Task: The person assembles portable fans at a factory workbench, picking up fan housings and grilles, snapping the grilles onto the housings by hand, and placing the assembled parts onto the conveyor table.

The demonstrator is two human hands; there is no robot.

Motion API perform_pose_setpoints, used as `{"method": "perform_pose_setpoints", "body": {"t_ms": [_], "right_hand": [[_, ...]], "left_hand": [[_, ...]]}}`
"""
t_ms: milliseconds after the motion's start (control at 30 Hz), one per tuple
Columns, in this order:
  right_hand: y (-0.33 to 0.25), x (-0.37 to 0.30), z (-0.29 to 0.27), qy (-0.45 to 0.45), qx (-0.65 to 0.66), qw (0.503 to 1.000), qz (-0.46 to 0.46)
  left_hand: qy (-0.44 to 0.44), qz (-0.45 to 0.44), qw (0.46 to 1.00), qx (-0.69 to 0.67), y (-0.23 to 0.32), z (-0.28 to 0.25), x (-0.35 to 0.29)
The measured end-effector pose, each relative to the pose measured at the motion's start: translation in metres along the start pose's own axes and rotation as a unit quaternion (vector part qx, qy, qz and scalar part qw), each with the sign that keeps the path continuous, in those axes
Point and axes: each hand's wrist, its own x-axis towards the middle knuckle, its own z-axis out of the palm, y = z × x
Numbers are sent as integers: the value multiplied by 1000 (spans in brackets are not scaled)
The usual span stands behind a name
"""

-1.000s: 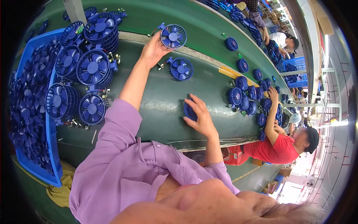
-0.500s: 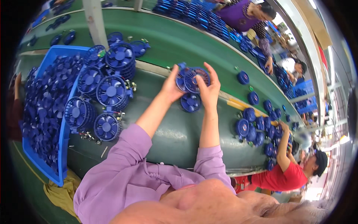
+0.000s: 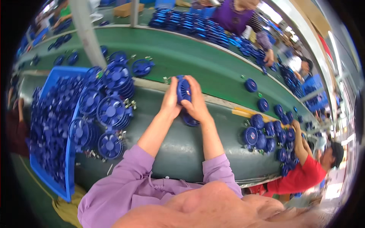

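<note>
Between my two hands is a round blue fan housing (image 3: 184, 91), tipped on edge so its ribbed rim faces up. My left hand (image 3: 170, 100) is closed on its left side, and my right hand (image 3: 197, 102) presses its right side with the thumb across the lower edge. Just under them, a second blue fan piece (image 3: 189, 119) lies on the dark green work surface (image 3: 175, 148), partly covered by my right hand. Stacks of open blue fan housings with blades (image 3: 110, 110) and small circuit boards stand to the left of my hands.
A blue bin (image 3: 70, 167) full of loose fan blades sits at the far left. Behind runs a green conveyor belt (image 3: 167, 59) with a metal post (image 3: 86, 34). Assembled fans (image 3: 261, 141) cluster at right, by a co-worker in red (image 3: 294, 176). Another person in purple (image 3: 230, 19) works across.
The fan housing has turned from facing up to standing on edge, and my hands have closed in around it from both sides. The whole view has shifted slightly.
</note>
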Motion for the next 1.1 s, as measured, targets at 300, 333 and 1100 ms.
{"method": "perform_pose_setpoints", "body": {"t_ms": [300,333,1100], "right_hand": [[-13,0,17,77,154,983,62],[-13,0,18,82,153,983,60],[110,-35,-40,224,-238,927,185]], "left_hand": [[47,348,874,334,-11,10,-7],[39,359,869,338,-11,10,-8],[-185,82,940,276,24,33,-29]]}}
